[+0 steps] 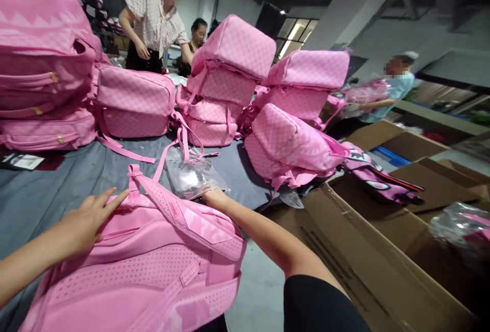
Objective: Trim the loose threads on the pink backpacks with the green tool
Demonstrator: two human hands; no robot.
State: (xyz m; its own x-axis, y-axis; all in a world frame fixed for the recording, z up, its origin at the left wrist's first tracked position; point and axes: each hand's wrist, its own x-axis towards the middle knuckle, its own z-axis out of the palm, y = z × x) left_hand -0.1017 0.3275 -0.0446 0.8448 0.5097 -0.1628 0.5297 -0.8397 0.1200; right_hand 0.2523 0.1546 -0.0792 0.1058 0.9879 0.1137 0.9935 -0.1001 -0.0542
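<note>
A pink backpack (145,271) lies back-side up on the grey table (46,194) right in front of me, its padded straps facing me. My left hand (90,222) rests on the backpack's upper left edge with fingers stretched out. My right hand (214,197) reaches over the backpack's top. Its fingers are hidden under a clear plastic bag (191,176), which it touches or grips.
Stacks of pink backpacks (229,77) crowd the table's far side and the left (42,56). Open cardboard boxes (383,250) stand at my right, one holding a bagged backpack (378,174). Three other people work beyond the table. A printed card (23,161) lies at the left.
</note>
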